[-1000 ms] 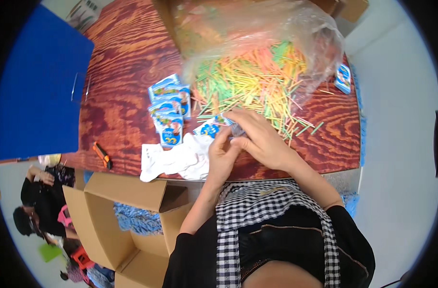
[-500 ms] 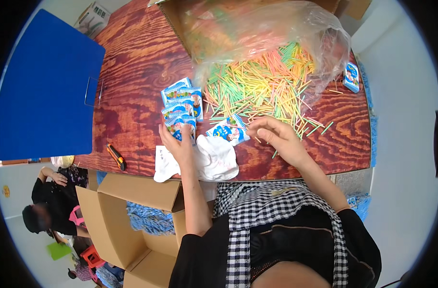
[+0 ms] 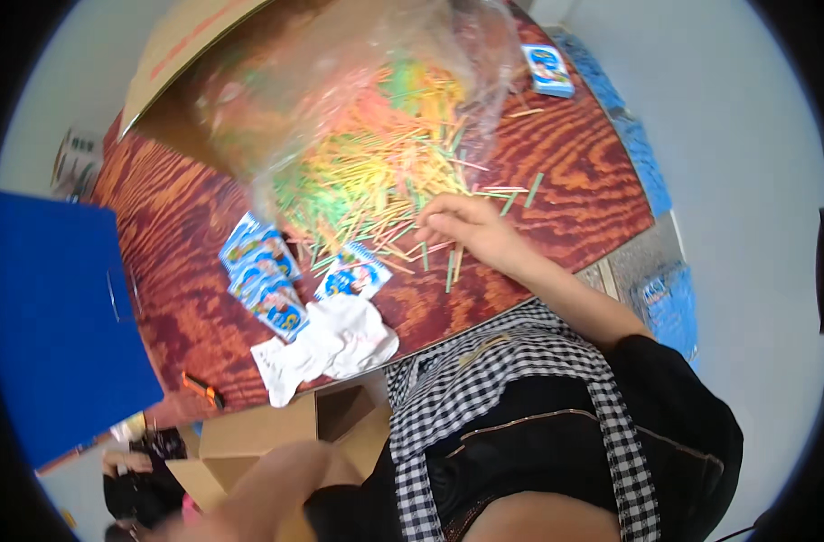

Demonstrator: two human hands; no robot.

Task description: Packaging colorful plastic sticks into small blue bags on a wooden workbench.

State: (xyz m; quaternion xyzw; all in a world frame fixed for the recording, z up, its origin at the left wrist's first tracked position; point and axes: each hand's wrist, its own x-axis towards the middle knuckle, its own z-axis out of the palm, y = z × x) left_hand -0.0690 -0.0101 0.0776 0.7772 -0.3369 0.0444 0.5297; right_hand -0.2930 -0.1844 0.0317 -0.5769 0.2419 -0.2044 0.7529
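My right hand (image 3: 471,230) hovers at the near edge of a pile of thin pastel sticks (image 3: 367,172), fingers loosely bent and apart, with nothing visibly gripped. A few sticks lie under and beside it. My left hand (image 3: 191,528) is a blur at the lower left, beyond the table edge by the cardboard box, so its fingers cannot be made out. Overlapping blue-and-white packets (image 3: 266,280) lie left of the pile. One separate packet (image 3: 353,273) rests between them and my right hand, just above a crumpled white cloth (image 3: 344,339).
A carton (image 3: 191,54) with a clear plastic bag (image 3: 340,54) stands behind the sticks. An orange-and-black utility knife (image 3: 201,390) lies near the left edge, by a blue board (image 3: 51,325). Below the table is an open cardboard box (image 3: 258,429). Another person (image 3: 141,492) is beyond it.
My left hand has left the packets and swung down to the lower left, off the table. My right hand stays near the sticks. The whole view has turned and shifted.
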